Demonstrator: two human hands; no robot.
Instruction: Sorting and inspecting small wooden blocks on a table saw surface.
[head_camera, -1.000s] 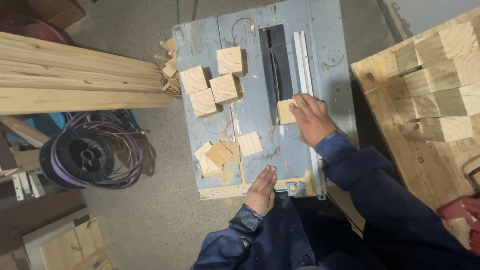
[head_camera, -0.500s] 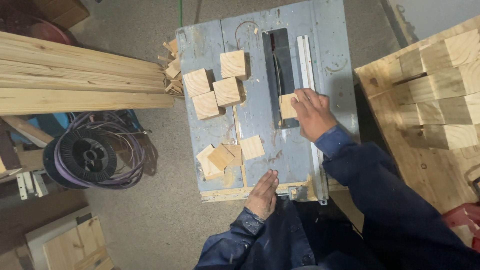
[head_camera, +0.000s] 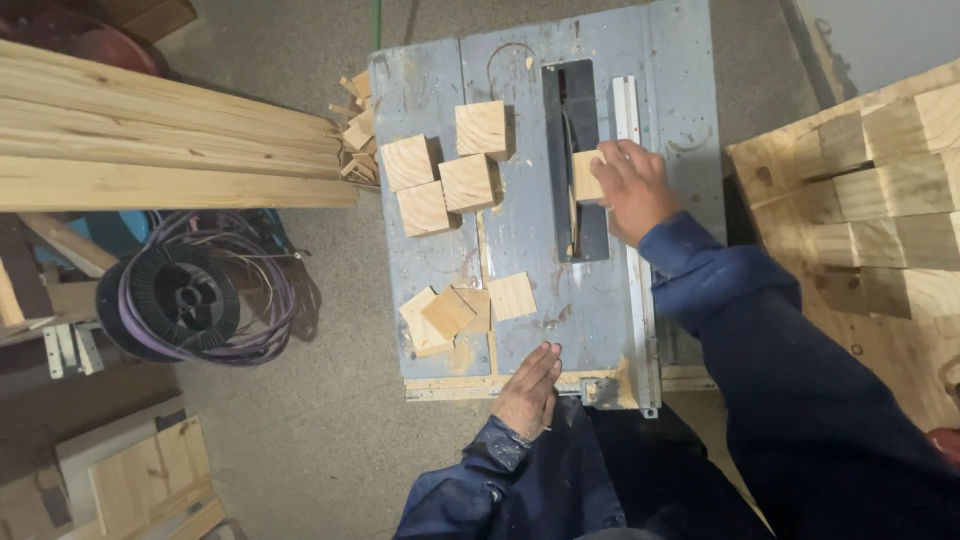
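The right hand (head_camera: 630, 185) reaches forward over the blue-grey table saw (head_camera: 540, 200), arm extended in a dark blue sleeve, wrist nearly straight. Its fingers are closed over a small wooden block (head_camera: 586, 175), pressing it against the metal fence rail (head_camera: 632, 200) right at the blade slot (head_camera: 570, 160); the block sits across the slot near the middle of its length.

The left hand (head_camera: 528, 392) rests at the near edge of the saw top, fingers together and stretched flat, pointing forward, holding nothing.

Left of the slot, 4 square blocks (head_camera: 450, 170) lie in a loose cluster at the far half of the top. Nearer the person, 3 thin square pieces (head_camera: 465, 308) overlap one another.

Long planks (head_camera: 150, 130) lie stacked to the left, with a cable reel (head_camera: 180, 300) on the floor beneath. More cut blocks (head_camera: 880, 200) are stacked on a pallet at the right.
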